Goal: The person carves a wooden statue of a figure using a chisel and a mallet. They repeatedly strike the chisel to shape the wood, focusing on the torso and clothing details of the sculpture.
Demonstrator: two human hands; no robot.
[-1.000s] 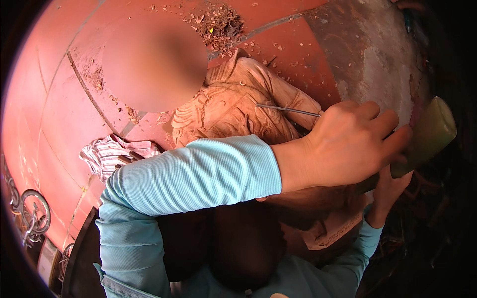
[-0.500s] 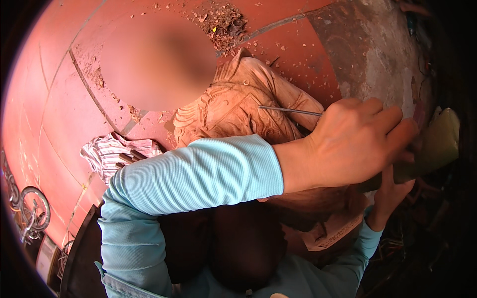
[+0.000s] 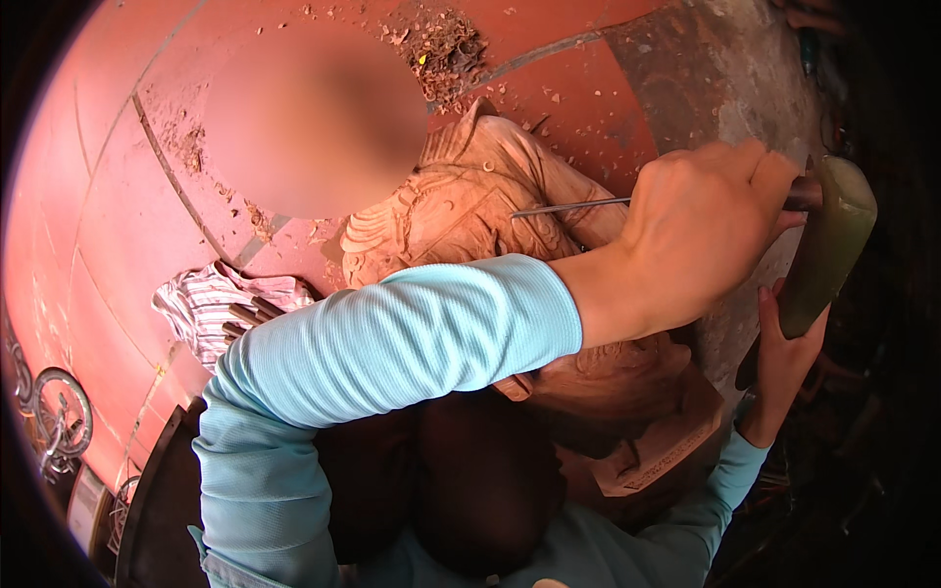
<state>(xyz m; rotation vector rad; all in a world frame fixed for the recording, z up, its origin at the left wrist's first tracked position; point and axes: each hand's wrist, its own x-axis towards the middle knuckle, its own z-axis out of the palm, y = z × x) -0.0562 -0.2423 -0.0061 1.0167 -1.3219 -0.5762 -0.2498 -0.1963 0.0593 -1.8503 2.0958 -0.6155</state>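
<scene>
A carved wooden figure (image 3: 490,176) with folds and raised detail lies in front of me. My left hand (image 3: 701,235) reaches across it, its fingers wrapped round the handle of a wood chisel. The thin metal blade of the chisel (image 3: 573,206) points left, its tip at the carved surface. The dark handle end sticks out on the right of my fist. In my right hand (image 3: 789,343) is a greenish mallet (image 3: 833,245), gripped low down. The mallet's upper part meets the end of the chisel handle. My left sleeve covers the near part of the figure.
A striped cloth (image 3: 221,309) lies at left with several dark tool handles (image 3: 253,314) on it. Wood shavings (image 3: 441,54) are heaped on the red tiled floor (image 3: 108,235). A small spoked wheel (image 3: 64,412) stands far left. One round area beyond the figure is blurred.
The mallet has come up and left, from apart on the right to the chisel's handle end. My left hand has shifted slightly upward; the chisel lies at a different tilt, tip nearly in place.
</scene>
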